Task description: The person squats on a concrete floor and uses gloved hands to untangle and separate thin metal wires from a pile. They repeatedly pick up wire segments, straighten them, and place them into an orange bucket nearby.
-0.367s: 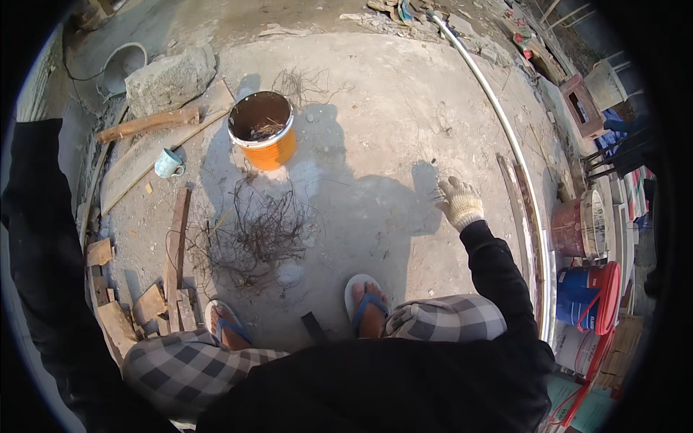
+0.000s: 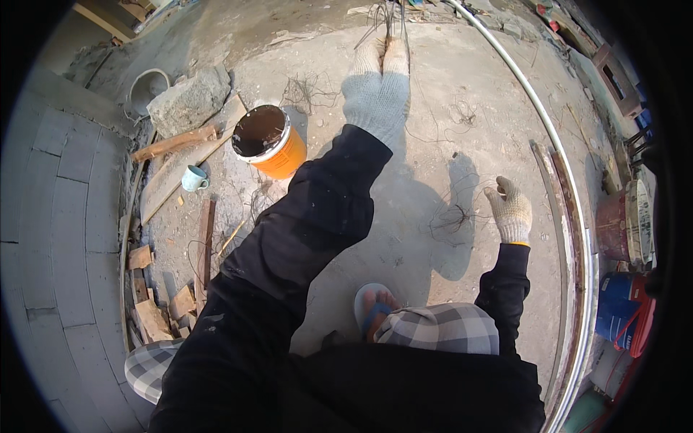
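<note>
Dark wires (image 2: 390, 23) are jutting from the clutching left hand (image 2: 377, 81). The right hand (image 2: 511, 209) is hovering half-curled, its hold unclear.

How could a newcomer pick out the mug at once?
Start from the grey block wall along the left. Between it and the orange bucket, slightly lower in view than the bucket, is the mug. Its pale blue colour and handle distinguish it from nearby wood scraps.
</note>
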The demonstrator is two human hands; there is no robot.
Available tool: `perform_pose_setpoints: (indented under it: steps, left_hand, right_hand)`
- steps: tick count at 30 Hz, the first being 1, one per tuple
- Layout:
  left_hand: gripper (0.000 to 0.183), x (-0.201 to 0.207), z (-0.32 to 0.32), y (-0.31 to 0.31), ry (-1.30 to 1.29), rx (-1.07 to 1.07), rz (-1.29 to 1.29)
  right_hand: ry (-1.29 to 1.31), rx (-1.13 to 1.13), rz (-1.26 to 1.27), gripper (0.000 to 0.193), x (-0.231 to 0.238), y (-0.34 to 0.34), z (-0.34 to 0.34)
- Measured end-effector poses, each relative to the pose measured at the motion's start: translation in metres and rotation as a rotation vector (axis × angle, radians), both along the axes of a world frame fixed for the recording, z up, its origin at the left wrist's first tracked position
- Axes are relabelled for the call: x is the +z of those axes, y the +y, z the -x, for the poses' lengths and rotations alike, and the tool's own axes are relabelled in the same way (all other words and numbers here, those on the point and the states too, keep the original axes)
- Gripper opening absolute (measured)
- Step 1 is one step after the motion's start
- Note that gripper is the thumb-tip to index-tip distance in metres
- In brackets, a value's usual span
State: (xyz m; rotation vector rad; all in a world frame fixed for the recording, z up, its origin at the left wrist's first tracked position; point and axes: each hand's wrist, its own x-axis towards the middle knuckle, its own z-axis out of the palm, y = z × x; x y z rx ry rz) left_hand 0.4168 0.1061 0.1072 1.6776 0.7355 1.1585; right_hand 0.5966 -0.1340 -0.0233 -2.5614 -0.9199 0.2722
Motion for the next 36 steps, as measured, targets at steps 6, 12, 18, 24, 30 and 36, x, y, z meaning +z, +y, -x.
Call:
perform_pose_setpoints:
  steps: [6, 12, 18, 24, 30, 36]
  left_hand:
    - [0.069, -0.147, 0.009, -0.106, 0.894, -0.365, -0.449]
    - [0.044, -0.133, 0.103, -0.127, 0.863, -0.787, -0.043]
    - [0.031, -0.089, 0.212, -0.146, 0.792, -0.248, 0.387]
    - [0.033, -0.062, 0.266, -0.18, 0.858, -0.125, 0.455]
    - [0.033, -0.069, 0.289, -0.221, 0.783, -0.098, 0.763]
    - [0.032, -0.075, 0.288, -0.235, 0.781, -0.409, 0.785]
  right_hand:
    - [-0.356, 0.022, -0.542, 0.032, 0.044, 0.049, -0.046]
    - [-0.561, 0.601, -0.393, 0.061, 0.036, 0.282, 0.028]
    - [-0.364, 0.698, -0.025, 0.099, -0.013, 0.453, 0.159]
    - [-0.235, 0.55, 0.059, 0.055, -0.098, 0.446, 0.187]
    - [-0.296, 0.431, -0.34, 0.02, -0.104, 0.405, 0.109]
    - [-0.742, 0.469, -0.458, 0.039, -0.019, 0.194, 0.026]
